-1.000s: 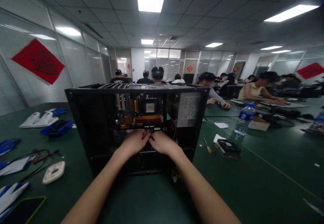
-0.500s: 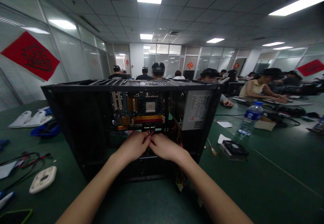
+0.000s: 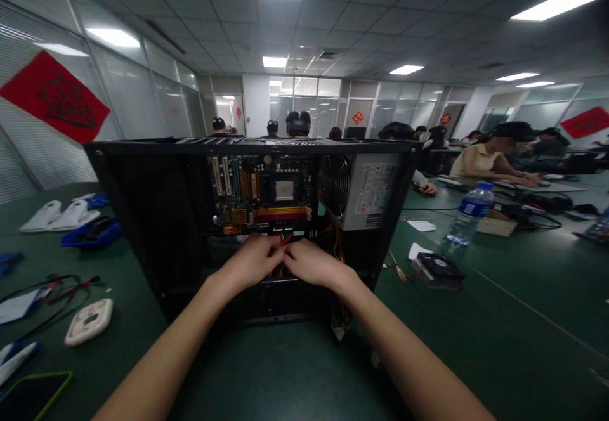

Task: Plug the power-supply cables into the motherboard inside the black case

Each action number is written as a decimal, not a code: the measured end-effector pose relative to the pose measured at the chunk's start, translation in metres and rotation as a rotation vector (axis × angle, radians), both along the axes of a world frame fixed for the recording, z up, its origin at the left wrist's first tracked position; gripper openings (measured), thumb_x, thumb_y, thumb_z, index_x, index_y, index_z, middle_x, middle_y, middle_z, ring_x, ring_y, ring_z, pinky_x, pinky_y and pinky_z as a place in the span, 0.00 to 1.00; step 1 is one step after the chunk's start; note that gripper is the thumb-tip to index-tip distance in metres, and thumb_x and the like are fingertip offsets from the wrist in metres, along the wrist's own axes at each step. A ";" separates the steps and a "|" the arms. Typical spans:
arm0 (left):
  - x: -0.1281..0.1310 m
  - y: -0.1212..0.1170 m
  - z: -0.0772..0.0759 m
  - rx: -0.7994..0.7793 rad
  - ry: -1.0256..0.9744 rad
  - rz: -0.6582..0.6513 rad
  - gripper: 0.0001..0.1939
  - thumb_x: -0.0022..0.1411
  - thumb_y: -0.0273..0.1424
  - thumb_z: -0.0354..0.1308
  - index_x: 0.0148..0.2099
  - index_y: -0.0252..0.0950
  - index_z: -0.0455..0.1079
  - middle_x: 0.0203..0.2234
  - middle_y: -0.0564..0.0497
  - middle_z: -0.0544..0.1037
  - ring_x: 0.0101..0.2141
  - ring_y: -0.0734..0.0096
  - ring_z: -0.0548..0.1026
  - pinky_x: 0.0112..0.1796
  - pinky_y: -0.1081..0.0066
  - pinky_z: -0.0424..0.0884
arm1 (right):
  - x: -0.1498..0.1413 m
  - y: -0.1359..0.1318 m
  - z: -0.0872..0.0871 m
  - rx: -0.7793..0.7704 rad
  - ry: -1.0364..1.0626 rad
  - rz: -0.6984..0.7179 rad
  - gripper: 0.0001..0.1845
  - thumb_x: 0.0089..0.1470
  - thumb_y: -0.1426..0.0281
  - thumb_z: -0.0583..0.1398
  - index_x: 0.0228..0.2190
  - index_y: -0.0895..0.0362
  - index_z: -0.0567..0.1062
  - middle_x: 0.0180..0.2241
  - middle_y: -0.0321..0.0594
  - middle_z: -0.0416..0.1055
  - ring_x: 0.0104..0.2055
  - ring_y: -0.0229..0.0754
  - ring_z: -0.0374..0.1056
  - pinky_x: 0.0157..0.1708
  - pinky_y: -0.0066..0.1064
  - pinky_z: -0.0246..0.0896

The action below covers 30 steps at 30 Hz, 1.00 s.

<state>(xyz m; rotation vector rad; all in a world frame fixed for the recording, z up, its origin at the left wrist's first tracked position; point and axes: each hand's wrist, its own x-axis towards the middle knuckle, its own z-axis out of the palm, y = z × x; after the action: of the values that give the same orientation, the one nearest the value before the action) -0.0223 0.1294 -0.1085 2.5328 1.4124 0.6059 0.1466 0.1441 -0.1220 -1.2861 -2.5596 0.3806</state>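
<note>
An open black computer case (image 3: 143, 148) stands before me, its inside facing me. The motherboard (image 3: 257, 183) with its bare silver processor (image 3: 284, 191) is fixed at the back, and the power supply (image 3: 373, 193) sits at the upper right. Below the board, my left hand (image 3: 254, 259) and my right hand (image 3: 307, 261) meet with fingers closed together on thin red and black cables (image 3: 286, 238). The cable ends are hidden by my fingers. More power supply cables (image 3: 339, 250) hang down right of my right hand.
On the right lie a heatsink fan (image 3: 438, 270), a screwdriver (image 3: 398, 267) and a water bottle (image 3: 471, 213). To the left are a blue tray-like piece (image 3: 90, 232), loose cables (image 3: 61, 294), a pale phone case (image 3: 89, 323) and a green-edged phone (image 3: 35, 395). A person (image 3: 490, 158) works further right.
The view has tilted down slightly, so the case and table sit a little differently. Both hands stay together at the cables, with the fingers shifted only slightly.
</note>
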 end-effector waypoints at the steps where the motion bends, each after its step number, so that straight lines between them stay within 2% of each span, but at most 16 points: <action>1: 0.000 0.000 0.000 0.003 -0.005 -0.001 0.15 0.67 0.33 0.50 0.30 0.34 0.71 0.23 0.50 0.76 0.26 0.69 0.72 0.28 0.71 0.54 | 0.000 0.000 0.000 0.000 -0.001 0.004 0.20 0.63 0.71 0.49 0.38 0.63 0.80 0.42 0.55 0.79 0.43 0.49 0.75 0.41 0.32 0.60; 6: 0.002 -0.001 -0.001 -0.028 0.009 0.059 0.15 0.66 0.32 0.49 0.29 0.34 0.71 0.24 0.49 0.77 0.27 0.68 0.72 0.28 0.70 0.56 | 0.002 0.001 -0.002 0.011 0.015 0.037 0.20 0.64 0.71 0.49 0.39 0.63 0.80 0.43 0.55 0.79 0.44 0.50 0.75 0.41 0.32 0.60; 12: 0.004 0.003 -0.005 -0.045 -0.078 0.123 0.11 0.65 0.30 0.50 0.32 0.35 0.71 0.29 0.48 0.78 0.31 0.66 0.74 0.31 0.70 0.60 | 0.002 0.006 -0.006 0.034 0.037 0.043 0.18 0.64 0.70 0.51 0.40 0.62 0.80 0.43 0.54 0.79 0.45 0.50 0.75 0.42 0.32 0.61; 15: 0.005 0.003 -0.005 -0.061 -0.069 0.119 0.10 0.65 0.29 0.49 0.33 0.35 0.70 0.29 0.48 0.78 0.31 0.66 0.74 0.31 0.70 0.60 | 0.002 0.007 -0.006 0.028 0.050 0.077 0.17 0.63 0.71 0.51 0.39 0.62 0.80 0.41 0.53 0.79 0.43 0.50 0.75 0.40 0.32 0.61; 20: 0.008 0.002 -0.003 -0.016 0.011 0.185 0.09 0.63 0.29 0.50 0.30 0.37 0.66 0.25 0.49 0.74 0.27 0.66 0.70 0.28 0.68 0.56 | 0.002 0.006 -0.003 -0.002 0.040 0.084 0.17 0.62 0.72 0.51 0.39 0.62 0.80 0.42 0.53 0.79 0.42 0.50 0.75 0.39 0.32 0.61; 26: 0.009 0.002 -0.001 0.076 0.047 0.152 0.05 0.60 0.27 0.51 0.31 0.38 0.62 0.26 0.50 0.72 0.27 0.67 0.68 0.28 0.68 0.54 | 0.002 0.006 -0.003 -0.019 0.083 0.105 0.17 0.62 0.72 0.52 0.40 0.61 0.80 0.44 0.51 0.79 0.44 0.48 0.75 0.42 0.31 0.62; 30: 0.010 0.000 0.000 0.064 0.053 0.066 0.09 0.60 0.28 0.52 0.26 0.38 0.59 0.21 0.53 0.69 0.24 0.70 0.65 0.27 0.68 0.52 | 0.003 0.007 -0.005 -0.049 0.113 0.111 0.17 0.59 0.76 0.53 0.42 0.61 0.81 0.46 0.50 0.79 0.47 0.49 0.74 0.44 0.31 0.63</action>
<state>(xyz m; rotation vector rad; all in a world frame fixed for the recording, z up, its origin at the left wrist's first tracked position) -0.0126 0.1297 -0.1084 2.5788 1.5231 0.6089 0.1498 0.1513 -0.1265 -1.1071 -2.5470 0.5256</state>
